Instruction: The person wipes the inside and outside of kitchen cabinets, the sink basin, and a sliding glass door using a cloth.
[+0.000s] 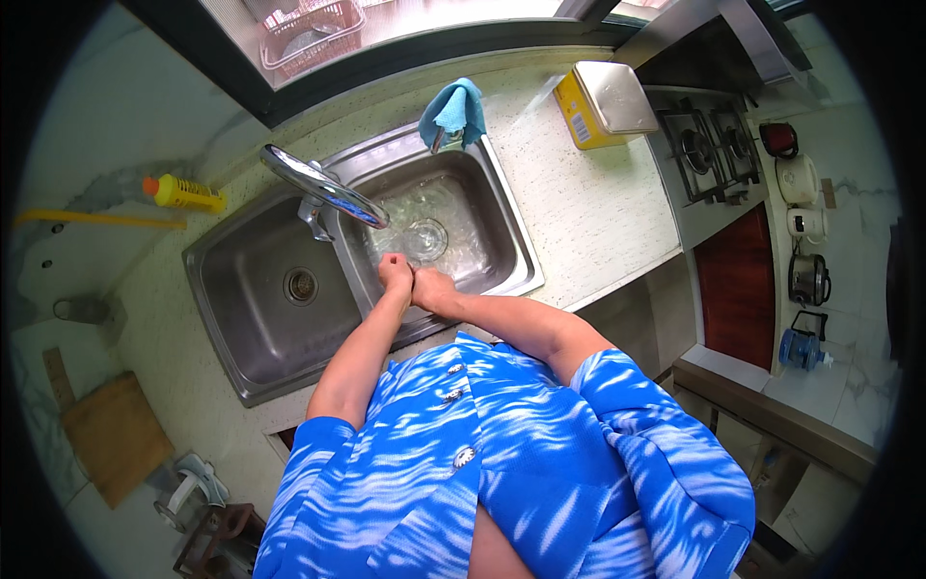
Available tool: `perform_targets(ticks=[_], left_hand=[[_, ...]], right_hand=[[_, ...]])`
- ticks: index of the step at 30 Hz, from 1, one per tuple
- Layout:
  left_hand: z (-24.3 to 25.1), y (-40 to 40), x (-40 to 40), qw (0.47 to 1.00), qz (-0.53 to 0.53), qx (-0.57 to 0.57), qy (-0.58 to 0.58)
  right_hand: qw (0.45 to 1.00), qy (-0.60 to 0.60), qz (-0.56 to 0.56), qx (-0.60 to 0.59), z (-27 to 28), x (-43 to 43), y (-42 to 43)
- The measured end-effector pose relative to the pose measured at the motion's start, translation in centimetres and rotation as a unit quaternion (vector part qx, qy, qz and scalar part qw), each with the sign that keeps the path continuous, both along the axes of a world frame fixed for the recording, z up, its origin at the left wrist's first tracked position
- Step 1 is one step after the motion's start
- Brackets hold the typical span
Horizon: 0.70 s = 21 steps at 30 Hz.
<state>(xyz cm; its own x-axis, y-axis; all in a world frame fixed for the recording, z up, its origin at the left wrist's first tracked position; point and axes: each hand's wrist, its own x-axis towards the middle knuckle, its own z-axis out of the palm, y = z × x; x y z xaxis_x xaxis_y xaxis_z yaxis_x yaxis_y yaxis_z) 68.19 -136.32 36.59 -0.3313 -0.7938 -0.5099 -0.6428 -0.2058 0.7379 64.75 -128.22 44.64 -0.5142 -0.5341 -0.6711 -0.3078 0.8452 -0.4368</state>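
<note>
My left hand [396,273] is curled into a fist over the near left corner of the right sink basin [499,217]. Pressed against its side is my right hand [434,289], its fingers bent and largely hidden. I see nothing held in either hand, though the palms are out of sight. Rippling clear water [448,195] covers the basin floor around a round drain [428,240]. The chrome faucet [325,189] reaches over this basin, its spout end just beyond my hands.
The left basin [246,289] has a strainer drain [300,286]. A blue cloth [456,108] drapes over a fitting at the sink's back rim. Around stand a yellow bottle [189,194], a yellow tin with metal lid [615,98], a gas stove [698,148] and a wooden cutting board [116,438].
</note>
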Motion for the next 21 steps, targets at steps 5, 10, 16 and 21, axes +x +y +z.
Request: perform_targets(ticks=[5, 10, 16, 21], left_hand=[[2.4, -0.1, -0.7, 0.997, 0.009, 0.069, 0.015], [2.4, -3.8, 0.4, 0.957, 0.029, 0.259, 0.127], [7.6, -8.8, 2.2, 0.981, -0.021, 0.172, 0.089], [7.7, -14.5, 2.5, 0.986, -0.084, -0.14, -0.025]], right_hand=[[0.997, 0.054, -0.044, -0.042, 1.4, 0.3, 0.2], [0.97, 0.091, 0.025, -0.222, 0.4, -0.4, 0.9], [0.905, -0.16, -0.24, -0.313, 0.0, -4.7, 6.4], [0.901, -0.168, -0.291, -0.275, 2.7, -5.1, 8.8]])
